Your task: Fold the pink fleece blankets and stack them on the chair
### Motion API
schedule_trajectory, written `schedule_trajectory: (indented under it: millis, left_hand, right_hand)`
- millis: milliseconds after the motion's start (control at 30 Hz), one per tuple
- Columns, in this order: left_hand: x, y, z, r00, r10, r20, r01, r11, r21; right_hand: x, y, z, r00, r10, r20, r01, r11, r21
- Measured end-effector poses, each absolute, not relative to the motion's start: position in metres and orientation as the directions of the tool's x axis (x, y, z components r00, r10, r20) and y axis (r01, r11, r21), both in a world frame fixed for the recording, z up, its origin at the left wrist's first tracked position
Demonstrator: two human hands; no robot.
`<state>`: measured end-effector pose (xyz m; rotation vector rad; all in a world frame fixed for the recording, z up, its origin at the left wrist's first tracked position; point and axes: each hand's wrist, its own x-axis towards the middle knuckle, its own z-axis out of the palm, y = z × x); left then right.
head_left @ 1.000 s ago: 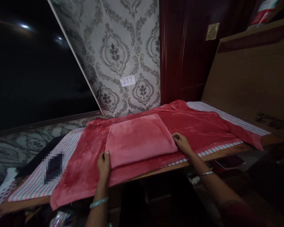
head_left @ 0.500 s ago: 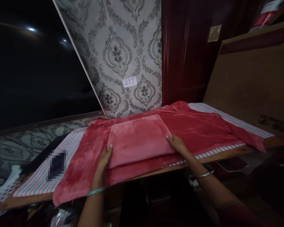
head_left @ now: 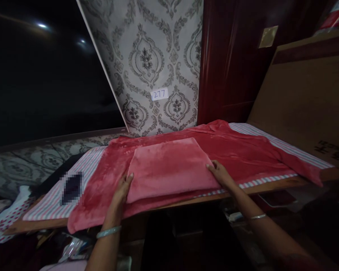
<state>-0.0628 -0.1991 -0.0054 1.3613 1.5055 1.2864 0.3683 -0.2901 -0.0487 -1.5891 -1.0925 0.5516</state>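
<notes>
A folded pink plush cloth point(head_left: 169, 167) lies near the front of the table, on top of a spread red plush garment point(head_left: 240, 150). My left hand point(head_left: 123, 186) grips the cloth's left edge, thumb on top and the other fingers mostly hidden. At the opposite edge, my right hand point(head_left: 219, 174) holds the cloth the same way. One long sleeve point(head_left: 299, 168) of the red garment stretches to the right. Beneath everything is a striped sheet point(head_left: 49, 201) in pink, white and grey-blue.
A large dark screen point(head_left: 51, 79) stands at the left. Behind the right end leans a cardboard box point(head_left: 305, 90). The table's wooden front edge point(head_left: 274, 188) runs below the sheet. A pixelated dark patch point(head_left: 72, 188) lies at left, and a note reading 277 point(head_left: 159, 94) is on the wall.
The view has shifted slightly. Both hands still hold the pink cloth; they are a little farther apart, and its front edge sits nearer the table's front edge.
</notes>
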Motion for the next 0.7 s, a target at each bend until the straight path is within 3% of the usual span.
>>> schedule_trajectory:
  millis: [100, 233, 300, 400, 467, 533, 633, 700]
  left_hand:
    - [-0.072, -0.208, -0.015, -0.107, 0.994, -0.016, 0.234, 0.040, 0.971]
    - [-0.073, -0.206, -0.002, -0.151, 0.982, 0.111, 0.461, -0.029, 0.887]
    - [-0.062, -0.201, 0.012, -0.115, 0.954, 0.278, 0.650, -0.139, 0.747]
    - [-0.030, -0.194, 0.030, 0.141, 0.895, 0.423, 0.853, -0.327, 0.407]
    - [-0.008, -0.191, 0.034, 0.294, 0.887, 0.356, 0.898, -0.384, 0.214]
    - [0.005, -0.186, 0.029, 0.327, 0.913, 0.242, 0.924, -0.363, 0.118]
    - [0.004, -0.177, 0.012, 0.279, 0.950, 0.137, 0.948, -0.296, 0.119]
    - [-0.003, -0.171, 0.002, 0.279, 0.953, 0.117, 0.942, -0.296, 0.158]
  right_hand:
    - [0.374, -0.303, -0.062, 0.424, 0.899, 0.113, 0.334, -0.039, -0.942]
    - [0.380, -0.303, -0.057, 0.416, 0.897, 0.148, 0.452, -0.062, -0.890]
    - [0.374, -0.296, -0.043, 0.431, 0.842, 0.325, 0.640, -0.031, -0.768]
    - [0.351, -0.278, -0.017, 0.258, 0.814, 0.521, 0.876, 0.030, -0.481]
    - [0.334, -0.264, -0.006, 0.144, 0.856, 0.496, 0.938, 0.041, -0.344]
    - [0.323, -0.251, -0.006, 0.104, 0.911, 0.398, 0.960, 0.013, -0.280]
    - [0.323, -0.238, -0.026, 0.116, 0.958, 0.263, 0.959, -0.039, -0.280]
    - [0.329, -0.235, -0.043, 0.120, 0.959, 0.256, 0.953, -0.039, -0.301]
